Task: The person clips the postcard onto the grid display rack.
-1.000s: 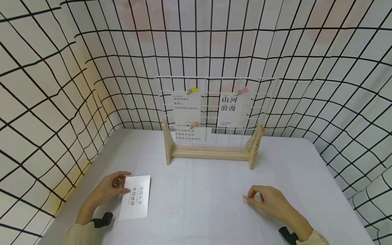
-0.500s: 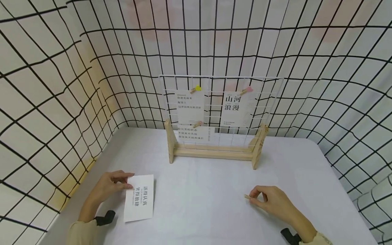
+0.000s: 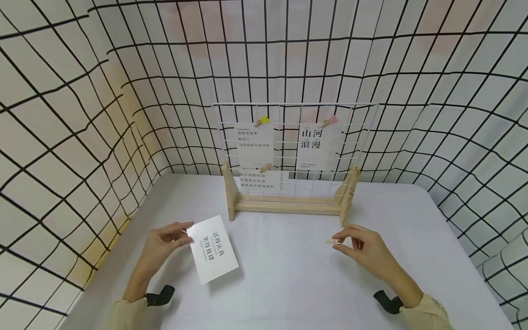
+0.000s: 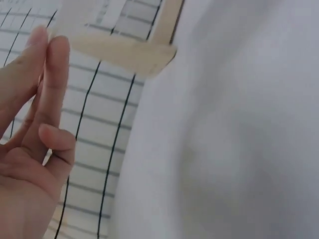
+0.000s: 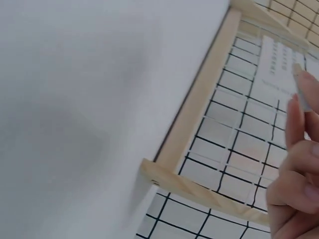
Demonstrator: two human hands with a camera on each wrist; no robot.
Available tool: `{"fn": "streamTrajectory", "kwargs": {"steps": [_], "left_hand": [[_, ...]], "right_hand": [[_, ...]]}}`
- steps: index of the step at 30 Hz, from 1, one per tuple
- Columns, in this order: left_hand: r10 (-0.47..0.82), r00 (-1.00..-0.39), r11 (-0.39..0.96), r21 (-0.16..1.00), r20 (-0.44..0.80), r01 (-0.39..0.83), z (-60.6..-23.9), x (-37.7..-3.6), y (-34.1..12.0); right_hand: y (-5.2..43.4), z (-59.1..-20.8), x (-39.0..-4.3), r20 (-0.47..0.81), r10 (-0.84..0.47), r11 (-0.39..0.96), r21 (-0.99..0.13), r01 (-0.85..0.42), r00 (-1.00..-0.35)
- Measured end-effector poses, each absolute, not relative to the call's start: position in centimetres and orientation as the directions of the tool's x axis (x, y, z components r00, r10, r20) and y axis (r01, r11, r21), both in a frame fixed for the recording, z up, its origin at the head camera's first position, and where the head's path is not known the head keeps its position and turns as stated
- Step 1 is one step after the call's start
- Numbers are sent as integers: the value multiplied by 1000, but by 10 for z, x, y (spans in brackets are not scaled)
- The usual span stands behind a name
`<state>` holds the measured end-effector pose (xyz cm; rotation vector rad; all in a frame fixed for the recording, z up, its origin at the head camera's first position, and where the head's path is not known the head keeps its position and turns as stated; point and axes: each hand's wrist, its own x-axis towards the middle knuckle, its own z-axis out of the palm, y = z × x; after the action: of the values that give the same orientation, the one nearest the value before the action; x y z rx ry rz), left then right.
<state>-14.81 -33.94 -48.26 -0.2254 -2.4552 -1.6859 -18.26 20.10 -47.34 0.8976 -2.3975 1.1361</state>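
Note:
My left hand (image 3: 165, 241) pinches a white printed card (image 3: 212, 250) by its upper left corner, the card tilted and raised over the table with a shadow beneath it. At the right, my right hand (image 3: 365, 245) pinches a small wooden clothespin (image 3: 331, 241) between thumb and fingertips; in the right wrist view the clothespin (image 5: 298, 72) pokes out above the fingers. Ahead of both hands stands a white wire grid rack (image 3: 284, 151) on a wooden base (image 3: 288, 207). Pinned to it are a left card (image 3: 255, 153), a right card (image 3: 314, 153) and a lower card (image 3: 261, 184).
Clothespins hold the pinned cards, one with a yellow top (image 3: 264, 120) and one with a pink top (image 3: 332, 120). Black wire mesh (image 3: 284, 59) encloses the white table (image 3: 284, 275) at the back and both sides.
My left hand has lifted the card off the table, moving it right and forward while turning it. My right hand has moved slightly forward with the clothespin.

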Motion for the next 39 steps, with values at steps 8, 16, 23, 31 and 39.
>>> {"fn": "streamTrajectory", "kwargs": {"steps": [8,16,23,31,39], "left_hand": [[-58,-983,201,966,177,162,-487,-162,-292],[-206,-963,-120,972,176,203,-487,-184,-221],[-213,-961,-226,948,176,224,-490,-200,-162],[-296,-944,-321,916,145,241,-495,-224,-117],[-389,-920,-405,887,50,220,-503,-238,-78]], "right_hand": [[202,-461,-189,567,-316,420,-635,-648,-761],[199,-456,-197,590,-260,457,-622,-636,-764],[198,-447,-199,489,-221,477,-700,-531,-844],[205,-443,-206,491,-160,490,-714,-501,-856],[211,-442,-210,517,-153,514,-687,-514,-843]]}}
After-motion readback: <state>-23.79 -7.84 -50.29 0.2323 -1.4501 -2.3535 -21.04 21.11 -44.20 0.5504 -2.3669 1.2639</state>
